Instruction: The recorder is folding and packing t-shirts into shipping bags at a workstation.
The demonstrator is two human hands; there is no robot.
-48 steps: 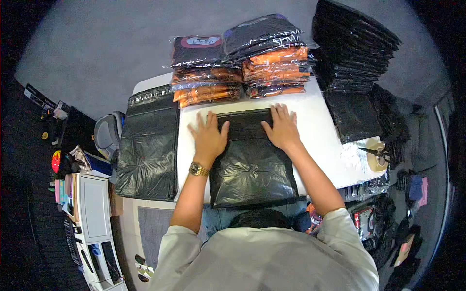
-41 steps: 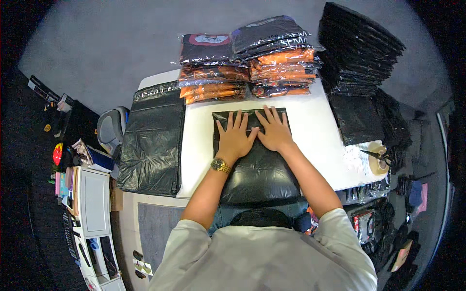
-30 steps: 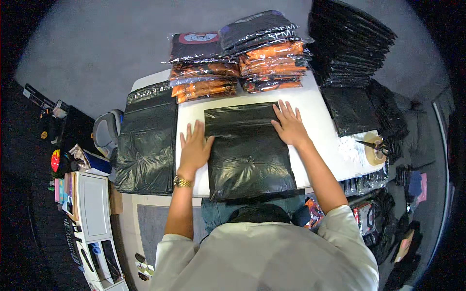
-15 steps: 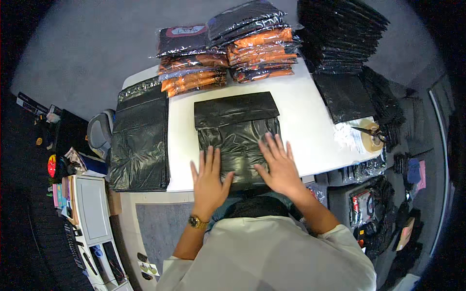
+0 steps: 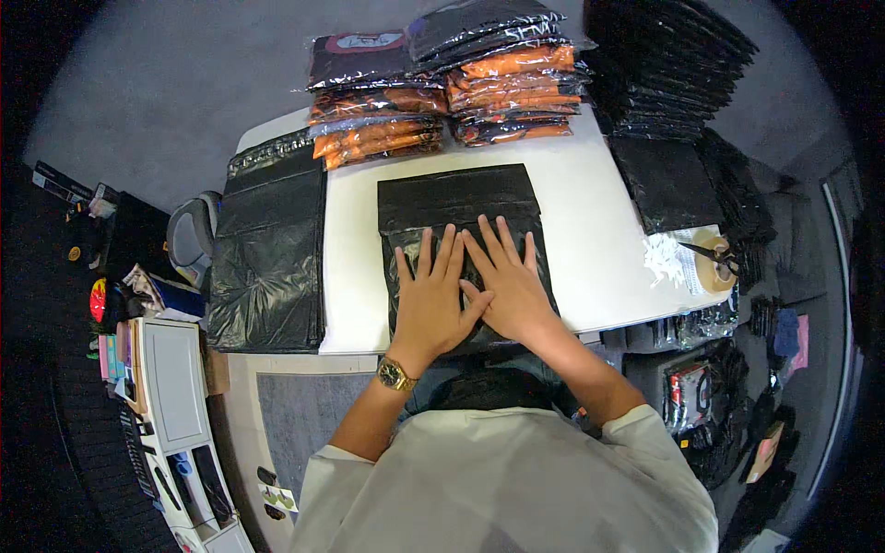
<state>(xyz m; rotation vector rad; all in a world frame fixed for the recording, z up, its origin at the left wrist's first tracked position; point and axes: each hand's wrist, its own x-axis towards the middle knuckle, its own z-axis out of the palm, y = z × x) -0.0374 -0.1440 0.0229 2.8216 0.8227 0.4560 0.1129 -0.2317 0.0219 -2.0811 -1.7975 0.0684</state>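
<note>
Your black bag point(image 5: 461, 230) lies flat in the middle of the white worktop point(image 5: 590, 230), its flap already folded down at the far end, so what looks left is pressing out the near half. Your left hand point(image 5: 430, 309) and right hand point(image 5: 509, 288) lie open, fingers spread, palms flat on it side by side, gripping nothing. Beyond it stand orange packs point(image 5: 442, 111), with more black bags point(image 5: 272, 249) to its left.

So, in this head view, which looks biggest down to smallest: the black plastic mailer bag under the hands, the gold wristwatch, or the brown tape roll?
1. Black plastic mailer bag, clearly largest.
2. Brown tape roll.
3. Gold wristwatch.
The last two look close, and the watch is nearer the camera, so their order is unsure.
</note>
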